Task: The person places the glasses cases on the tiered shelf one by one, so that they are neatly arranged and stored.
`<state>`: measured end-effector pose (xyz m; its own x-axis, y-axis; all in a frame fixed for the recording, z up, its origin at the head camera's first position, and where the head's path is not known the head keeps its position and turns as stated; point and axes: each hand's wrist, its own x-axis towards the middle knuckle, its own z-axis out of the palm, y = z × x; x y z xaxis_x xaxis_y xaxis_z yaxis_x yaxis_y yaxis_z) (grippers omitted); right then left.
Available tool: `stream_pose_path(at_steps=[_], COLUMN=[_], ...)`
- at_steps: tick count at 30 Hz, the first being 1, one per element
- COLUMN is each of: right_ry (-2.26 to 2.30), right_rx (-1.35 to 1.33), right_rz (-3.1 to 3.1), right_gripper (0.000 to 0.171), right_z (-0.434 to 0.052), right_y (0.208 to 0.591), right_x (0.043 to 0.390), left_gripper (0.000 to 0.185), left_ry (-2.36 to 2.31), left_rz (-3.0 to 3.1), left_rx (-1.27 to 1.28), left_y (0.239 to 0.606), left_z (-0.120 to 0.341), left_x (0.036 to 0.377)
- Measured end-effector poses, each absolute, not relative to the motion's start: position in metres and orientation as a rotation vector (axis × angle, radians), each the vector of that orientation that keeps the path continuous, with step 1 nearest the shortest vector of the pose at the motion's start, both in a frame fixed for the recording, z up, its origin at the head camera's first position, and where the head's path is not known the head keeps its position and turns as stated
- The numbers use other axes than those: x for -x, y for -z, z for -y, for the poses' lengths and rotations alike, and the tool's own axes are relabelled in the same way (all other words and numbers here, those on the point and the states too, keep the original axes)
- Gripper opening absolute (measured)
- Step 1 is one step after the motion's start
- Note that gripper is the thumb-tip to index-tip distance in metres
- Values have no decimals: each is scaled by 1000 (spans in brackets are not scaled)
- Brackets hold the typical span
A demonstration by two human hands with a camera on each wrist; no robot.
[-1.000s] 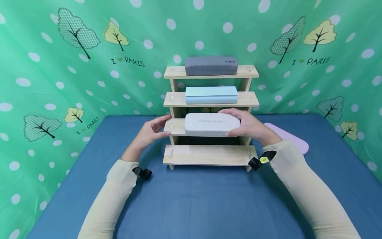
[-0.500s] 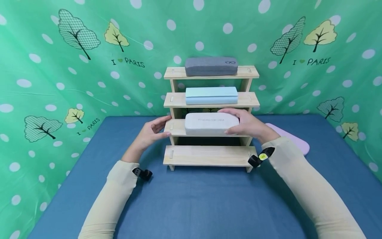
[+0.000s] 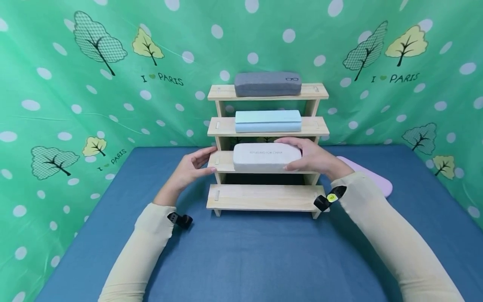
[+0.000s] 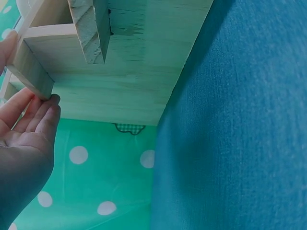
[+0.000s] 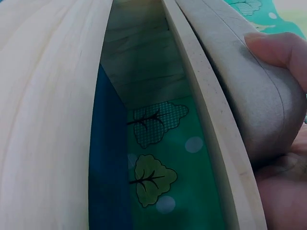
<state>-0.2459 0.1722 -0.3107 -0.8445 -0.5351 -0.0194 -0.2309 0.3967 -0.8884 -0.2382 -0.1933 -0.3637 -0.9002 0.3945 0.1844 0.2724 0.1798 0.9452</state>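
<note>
The right hand (image 3: 315,158) grips the white case (image 3: 266,157) (its end) on the rack (image 3: 264,197), seemingly to square it. The left hand (image 3: 192,164), fingers straight, touches the shelf end, probably steadying it.

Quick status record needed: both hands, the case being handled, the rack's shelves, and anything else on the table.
right hand: grips the right end of the white case
left hand: open, fingers touching the left end of the rack at the third shelf
white case: lying on the third shelf from the top
top shelf: grey case
second shelf: light blue case
bottom shelf: bare wood
table: blue cover; pink case behind the right forearm
</note>
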Motion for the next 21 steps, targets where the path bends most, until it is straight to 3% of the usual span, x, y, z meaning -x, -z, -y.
stream_pose_path(at_steps=[11,21], right_ry=[1338,1420], right_rx=[737,774], right_rz=[-2441,-2519], right_gripper=[76,72], right_z=[-177,-201], right_y=[309,307], right_x=[241,214], left_gripper=[62,62], left_ry=[-1826,-1828], left_rz=[-2352,-2346], left_rx=[-681,-689], left_y=[366,365], left_z=[193,193], left_x=[239,239])
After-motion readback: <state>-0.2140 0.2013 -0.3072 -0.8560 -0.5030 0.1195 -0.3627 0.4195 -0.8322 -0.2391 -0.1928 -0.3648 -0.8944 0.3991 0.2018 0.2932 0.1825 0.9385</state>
